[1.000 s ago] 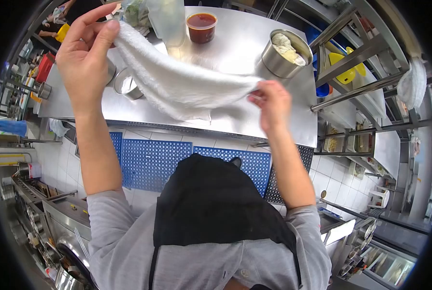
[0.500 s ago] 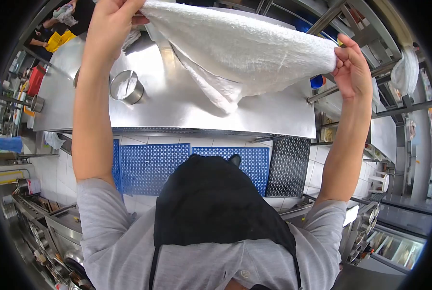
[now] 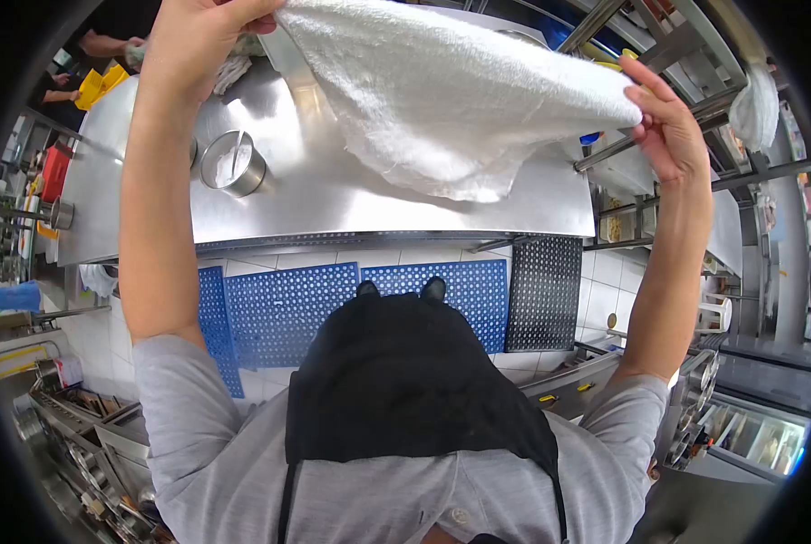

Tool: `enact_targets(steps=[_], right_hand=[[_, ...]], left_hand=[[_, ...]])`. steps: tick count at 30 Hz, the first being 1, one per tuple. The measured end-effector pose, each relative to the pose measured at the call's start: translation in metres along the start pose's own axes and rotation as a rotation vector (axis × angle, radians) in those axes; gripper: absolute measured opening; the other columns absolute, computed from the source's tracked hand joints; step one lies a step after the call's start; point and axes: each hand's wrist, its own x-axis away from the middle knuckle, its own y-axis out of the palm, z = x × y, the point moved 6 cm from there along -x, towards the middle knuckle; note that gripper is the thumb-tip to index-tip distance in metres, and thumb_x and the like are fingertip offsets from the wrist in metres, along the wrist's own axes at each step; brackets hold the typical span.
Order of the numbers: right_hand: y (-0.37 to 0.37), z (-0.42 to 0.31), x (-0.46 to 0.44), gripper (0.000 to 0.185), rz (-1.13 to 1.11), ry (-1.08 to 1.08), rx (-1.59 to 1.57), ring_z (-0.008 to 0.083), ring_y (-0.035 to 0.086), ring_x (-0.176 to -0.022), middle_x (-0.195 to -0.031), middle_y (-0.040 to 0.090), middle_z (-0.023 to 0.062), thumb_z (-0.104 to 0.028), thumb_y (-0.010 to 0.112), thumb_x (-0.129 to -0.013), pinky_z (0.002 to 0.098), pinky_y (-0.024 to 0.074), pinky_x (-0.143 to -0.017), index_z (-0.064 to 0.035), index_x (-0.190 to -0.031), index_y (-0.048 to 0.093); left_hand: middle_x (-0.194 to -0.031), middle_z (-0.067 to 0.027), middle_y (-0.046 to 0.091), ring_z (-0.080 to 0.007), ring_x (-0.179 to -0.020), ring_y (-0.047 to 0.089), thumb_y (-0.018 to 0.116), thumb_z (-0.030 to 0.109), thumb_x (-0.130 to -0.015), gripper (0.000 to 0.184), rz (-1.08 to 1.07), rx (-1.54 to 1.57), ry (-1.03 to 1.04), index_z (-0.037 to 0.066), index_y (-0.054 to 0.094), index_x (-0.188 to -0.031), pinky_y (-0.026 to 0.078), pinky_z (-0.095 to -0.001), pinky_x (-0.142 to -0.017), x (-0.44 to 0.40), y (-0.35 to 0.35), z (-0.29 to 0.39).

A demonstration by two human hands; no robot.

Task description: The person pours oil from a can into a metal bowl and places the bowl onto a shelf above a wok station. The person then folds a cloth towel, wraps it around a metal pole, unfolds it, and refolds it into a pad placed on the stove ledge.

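A white towel (image 3: 441,100) hangs stretched between my two hands above the steel table (image 3: 305,204). My left hand (image 3: 210,32) pinches its upper left corner at the top edge of the view. At the upper right, my right hand (image 3: 664,118) grips the other corner between thumb and fingers. The lower edge of the cloth droops over the table. A metal pot (image 3: 233,165) with white contents and a utensil stands on the table, to the right of my left forearm. The towel hides the back of the table.
Steel shelving (image 3: 641,154) stands along the table's right side, with another white cloth (image 3: 754,109) hanging from it. Co-workers' arms (image 3: 101,43) and a yellow container (image 3: 100,86) are at the upper left. Blue perforated mats (image 3: 292,308) lie on the floor.
The towel has been raised and spread wider, with my right hand moved up and right. Its hanging corner has swung right and opened out. Both hands still hold it.
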Motion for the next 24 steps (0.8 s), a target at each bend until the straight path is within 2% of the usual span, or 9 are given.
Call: enact_targets(steps=[2, 5, 10, 12, 15, 16, 21, 23, 24], right_hand=[[0.009, -0.001, 0.005, 0.043, -0.111, 0.047, 0.004, 0.0061, 0.061, -0.072, -0.095, 0.072, 0.0037, -0.003, 0.071, -0.084, 0.0202, 0.0534, -0.069, -0.0033, -0.127, 0.066], [0.016, -0.008, 0.021, 0.044, 0.005, -0.022, -0.098, 0.0058, 0.062, -0.071, -0.095, 0.072, 0.0043, -0.003, 0.072, -0.084, 0.0178, 0.0527, -0.065, -0.0031, -0.127, 0.066], [0.016, -0.036, 0.043, 0.039, 0.047, -0.222, 0.032, 0.0111, 0.067, -0.084, -0.098, 0.071, 0.007, -0.003, 0.074, -0.085, 0.0263, 0.0554, -0.08, 0.0025, -0.123, 0.067], [0.02, -0.047, 0.055, 0.039, 0.019, -0.31, 0.114, 0.0112, 0.066, -0.083, -0.098, 0.071, 0.007, -0.002, 0.075, -0.084, 0.0244, 0.0548, -0.079, 0.0037, -0.122, 0.067], [0.027, -0.055, 0.08, 0.039, 0.062, -0.402, 0.224, 0.0108, 0.065, -0.084, -0.099, 0.071, 0.0075, 0.0, 0.075, -0.083, 0.0225, 0.0536, -0.077, 0.0053, -0.12, 0.067], [0.028, -0.057, 0.09, 0.038, 0.089, -0.428, 0.259, 0.0106, 0.065, -0.084, -0.1, 0.071, 0.0077, 0.001, 0.075, -0.083, 0.022, 0.0531, -0.076, 0.0058, -0.12, 0.067], [0.022, -0.049, 0.137, 0.031, 0.089, -0.369, 0.405, 0.0115, 0.063, -0.086, -0.101, 0.067, 0.0094, 0.004, 0.076, -0.079, 0.0221, 0.0506, -0.073, 0.0084, -0.109, 0.069], [0.016, -0.044, 0.146, 0.016, -0.02, -0.46, 0.454, 0.0155, 0.061, -0.094, -0.102, 0.066, 0.0126, 0.006, 0.072, -0.078, 0.0245, 0.0478, -0.082, 0.0073, -0.093, 0.067], [0.018, -0.04, 0.143, 0.016, -0.017, -0.482, 0.364, 0.0167, 0.061, -0.097, -0.101, 0.065, 0.0124, 0.004, 0.07, -0.08, 0.0259, 0.0475, -0.084, 0.0061, -0.095, 0.065]], left_hand=[[-0.086, -0.006, 0.073, -0.0085, -0.071, 0.065, 0.071, 0.003, -0.086, 0.023, -0.019, -0.108, 0.0, -0.006, 0.072, -0.107, 0.052, -0.0219, -0.066, 0.002, -0.005, 0.004], [-0.087, -0.0061, 0.073, -0.0085, -0.072, 0.064, 0.071, 0.004, -0.087, 0.023, -0.038, -0.15, -0.008, -0.008, 0.071, -0.107, 0.051, -0.0217, -0.067, 0.006, -0.008, 0.006], [-0.094, -0.0095, 0.074, -0.0129, -0.08, 0.068, 0.072, 0.008, -0.088, 0.028, 0.022, -0.075, 0.083, -0.006, 0.07, -0.112, 0.054, -0.0241, -0.076, 0.026, -0.002, 0.03], [-0.096, -0.0119, 0.074, -0.0151, -0.085, 0.069, 0.074, 0.011, -0.089, 0.03, 0.042, -0.146, 0.199, -0.007, 0.07, -0.113, 0.055, -0.026, -0.08, 0.04, 0.003, 0.048], [-0.092, -0.0015, 0.066, -0.0083, -0.086, 0.06, 0.072, 0.007, -0.091, 0.033, 0.031, -0.374, 0.169, 0.001, 0.069, -0.123, 0.049, -0.0231, -0.081, 0.059, -0.01, 0.057], [-0.091, -0.0048, 0.069, -0.0078, -0.081, 0.06, 0.075, 0.005, -0.084, 0.032, 0.092, -0.437, 0.186, -0.002, 0.072, -0.115, 0.047, -0.0214, -0.076, 0.069, -0.01, 0.065], [-0.096, -0.007, 0.064, -0.0124, -0.087, 0.059, 0.071, 0.0, -0.084, 0.015, 0.033, -0.585, 0.158, -0.006, 0.07, -0.098, 0.045, -0.0228, -0.08, 0.11, -0.014, 0.083], [-0.097, -0.007, 0.062, -0.013, -0.089, 0.057, 0.066, -0.002, -0.086, 0.011, -0.018, -0.559, 0.278, -0.005, 0.065, -0.096, 0.045, -0.0228, -0.081, 0.119, -0.011, 0.083], [-0.098, -0.007, 0.061, -0.0132, -0.09, 0.057, 0.064, -0.004, -0.086, 0.009, -0.045, -0.551, 0.334, -0.004, 0.063, -0.095, 0.045, -0.0228, -0.081, 0.121, -0.007, 0.079]])
